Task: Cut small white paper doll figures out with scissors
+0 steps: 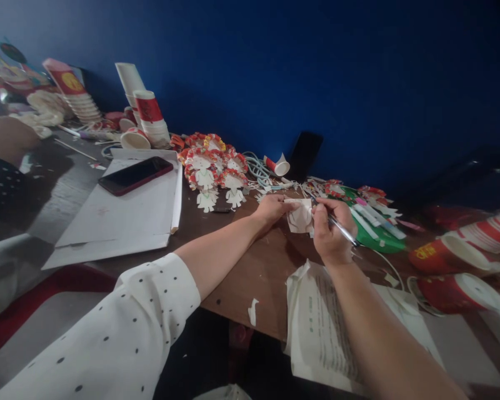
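Right hand [331, 239]: grasping a silver pen [344, 230] in a writing grip, angled toward the paper piece [300, 218], seemingly for fine control
Left hand [274, 210]: pinching the left edge of the paper piece, presumably to steady it
Paper piece: between both hands, over the brown table [250, 266]
Paper dolls [204, 178]: heaped beyond the left hand, likely to spare working room
Markers [365, 213]: lying on a green sheet [375, 240] beside the right hand, within easy reach
Paper cups [150, 114]: nested by the blue wall [275, 66], probably to save space
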`<state>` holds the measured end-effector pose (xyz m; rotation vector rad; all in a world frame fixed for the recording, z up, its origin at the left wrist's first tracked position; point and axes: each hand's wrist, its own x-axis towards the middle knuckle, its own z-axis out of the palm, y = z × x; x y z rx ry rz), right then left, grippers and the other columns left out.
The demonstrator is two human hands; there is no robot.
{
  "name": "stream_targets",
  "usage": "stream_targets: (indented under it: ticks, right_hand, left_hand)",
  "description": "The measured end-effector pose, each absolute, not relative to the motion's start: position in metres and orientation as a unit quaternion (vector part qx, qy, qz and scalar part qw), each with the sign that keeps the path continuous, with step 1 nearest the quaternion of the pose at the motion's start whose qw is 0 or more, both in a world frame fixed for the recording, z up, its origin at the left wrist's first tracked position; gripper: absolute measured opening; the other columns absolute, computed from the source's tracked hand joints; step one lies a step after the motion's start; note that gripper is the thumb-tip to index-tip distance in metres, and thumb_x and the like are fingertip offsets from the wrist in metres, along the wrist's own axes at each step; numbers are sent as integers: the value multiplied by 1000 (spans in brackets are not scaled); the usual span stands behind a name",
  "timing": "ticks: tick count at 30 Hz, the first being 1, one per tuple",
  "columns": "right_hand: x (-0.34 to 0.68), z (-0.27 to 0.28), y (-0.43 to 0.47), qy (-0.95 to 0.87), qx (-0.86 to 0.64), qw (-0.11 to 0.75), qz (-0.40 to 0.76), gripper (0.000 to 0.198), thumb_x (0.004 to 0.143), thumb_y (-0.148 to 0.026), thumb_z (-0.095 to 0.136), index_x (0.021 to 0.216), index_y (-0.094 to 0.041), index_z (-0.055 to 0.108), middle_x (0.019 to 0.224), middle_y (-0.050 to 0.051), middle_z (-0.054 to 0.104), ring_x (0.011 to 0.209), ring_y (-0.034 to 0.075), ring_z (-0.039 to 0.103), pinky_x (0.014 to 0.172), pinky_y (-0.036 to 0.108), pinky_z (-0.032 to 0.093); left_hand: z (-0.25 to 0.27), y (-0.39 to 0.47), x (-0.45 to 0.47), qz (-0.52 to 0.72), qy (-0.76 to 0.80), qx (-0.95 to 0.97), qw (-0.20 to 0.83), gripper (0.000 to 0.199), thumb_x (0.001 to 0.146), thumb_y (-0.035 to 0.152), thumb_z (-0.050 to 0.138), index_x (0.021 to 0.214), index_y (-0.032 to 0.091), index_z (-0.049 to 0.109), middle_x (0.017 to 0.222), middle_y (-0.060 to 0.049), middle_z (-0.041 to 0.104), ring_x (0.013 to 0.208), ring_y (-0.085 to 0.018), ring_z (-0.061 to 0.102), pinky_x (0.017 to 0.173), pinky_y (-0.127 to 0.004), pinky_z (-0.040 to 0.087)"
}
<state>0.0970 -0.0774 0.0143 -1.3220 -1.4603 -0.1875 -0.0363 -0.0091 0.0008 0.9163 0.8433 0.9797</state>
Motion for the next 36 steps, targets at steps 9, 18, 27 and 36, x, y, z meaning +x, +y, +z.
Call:
stream_targets:
  ticks: [9, 18, 27, 36]
  right_hand:
    - [96, 16, -78, -625, -563, 535, -81, 21, 92, -35, 54, 95, -21, 70, 83, 6, 75, 71, 20, 69, 71, 35, 57]
    - [97, 15, -78, -644, -561, 511, -104, 17, 90, -32, 54, 88, -22, 68, 83, 7, 74, 73, 21, 70, 71, 34, 56]
    - [96, 14, -76, -650, -562, 499, -108, 16, 91, -32, 53, 87, -22, 65, 81, 7, 73, 70, 21, 68, 68, 33, 55]
    - [98, 15, -75, -600, -565, 563, -60, 29, 98, -41, 49, 103, -20, 69, 92, 9, 74, 78, 21, 71, 76, 37, 58]
  left_hand:
    - [0, -8, -37, 438, 371, 419, 704, 16, 72, 21, 81, 67, 14, 67, 59, -1, 63, 56, -10, 53, 66, -27, 46]
    - [2, -9, -37, 440, 381, 430, 690, 13, 75, 17, 77, 67, 13, 67, 55, 1, 59, 51, -9, 49, 61, -25, 42]
    - [0, -9, -37, 434, 375, 436, 694, 16, 75, 23, 79, 70, 14, 67, 59, -1, 63, 53, -10, 53, 62, -26, 44]
    - [-2, -7, -36, 446, 374, 406, 705, 21, 70, 25, 85, 72, 13, 69, 60, -2, 64, 55, -11, 55, 68, -29, 50]
